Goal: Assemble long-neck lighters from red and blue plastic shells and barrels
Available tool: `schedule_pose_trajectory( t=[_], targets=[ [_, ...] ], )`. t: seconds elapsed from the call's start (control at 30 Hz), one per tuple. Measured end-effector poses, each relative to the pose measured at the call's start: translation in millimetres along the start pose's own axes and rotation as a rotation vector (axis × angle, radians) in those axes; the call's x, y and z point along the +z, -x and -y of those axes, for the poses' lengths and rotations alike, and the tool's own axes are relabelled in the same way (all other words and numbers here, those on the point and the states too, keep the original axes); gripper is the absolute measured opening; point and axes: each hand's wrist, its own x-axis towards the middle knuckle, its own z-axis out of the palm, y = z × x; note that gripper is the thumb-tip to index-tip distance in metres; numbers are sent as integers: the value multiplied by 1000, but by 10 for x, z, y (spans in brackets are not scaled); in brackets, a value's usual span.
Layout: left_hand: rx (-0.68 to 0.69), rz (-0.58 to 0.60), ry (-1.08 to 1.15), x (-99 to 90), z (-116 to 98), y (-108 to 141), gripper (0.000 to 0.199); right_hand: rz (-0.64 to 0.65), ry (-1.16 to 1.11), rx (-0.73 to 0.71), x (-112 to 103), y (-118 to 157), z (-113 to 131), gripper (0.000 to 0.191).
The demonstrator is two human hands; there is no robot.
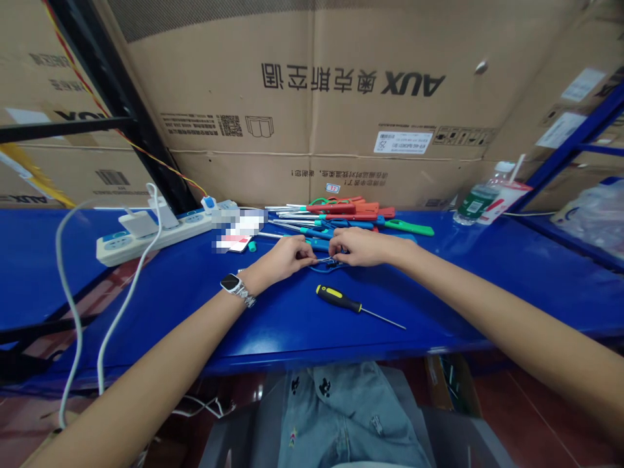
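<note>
My left hand (285, 260), with a watch (237, 289) on its wrist, pinches the left end of a small silvery part (325, 260) above the blue tabletop. On its right end are the closed fingers of my right hand (358, 247). A blue piece (324, 268) lies directly beneath the part; its full shape is hidden by my fingers. Just behind my hands is a pile of lighter-like tools with long metal stems and red (365, 209), blue and green (408, 227) handles. A black and yellow screwdriver (338, 298) rests in front, its shaft pointing right.
A white power strip (190, 227) with plugs and cables stands at the left. Beside it are a blurred phone-like item (241, 231) and a small teal cap (252, 246). A bottle (475, 203) and a cup (502, 198) are at the back right. Cardboard (341, 39) stands behind.
</note>
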Motion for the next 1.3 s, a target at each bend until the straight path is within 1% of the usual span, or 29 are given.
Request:
schedule_pose_trajectory(
  t=[0.13,0.23,0.33,0.43,0.53,0.67,0.77,0.87,1.03,1.17,1.3],
  targets=[
    [16,-3,5,3,-1,1,18,23,49,7,-46,-28,31,11],
    [4,1,4,4,-9,3,18,33,113,-29,-52,-40,48,13],
    [-8,0,-4,5,-16,8,17,24,182,-83,-35,-36,67,16],
    [-3,0,-19,5,-16,12,17,-5,220,-93,-33,-18,88,19],
    [0,2,-30,2,-16,13,17,-15,158,-66,-60,5,95,16],
    [11,-1,-41,-2,-20,10,17,31,6,22,-93,23,75,12],
    [18,-1,-38,-2,-21,8,17,35,-56,44,-78,27,50,13],
    [17,4,-33,0,-23,9,17,5,-101,33,-34,30,23,10],
    [0,14,-36,-4,-32,9,16,-67,-158,48,46,37,-3,13],
    [12,19,-39,-11,-40,10,16,-136,-188,74,95,53,1,10],
    [25,17,-51,-18,-47,17,17,-181,-241,57,123,83,-22,9]
  ],
)
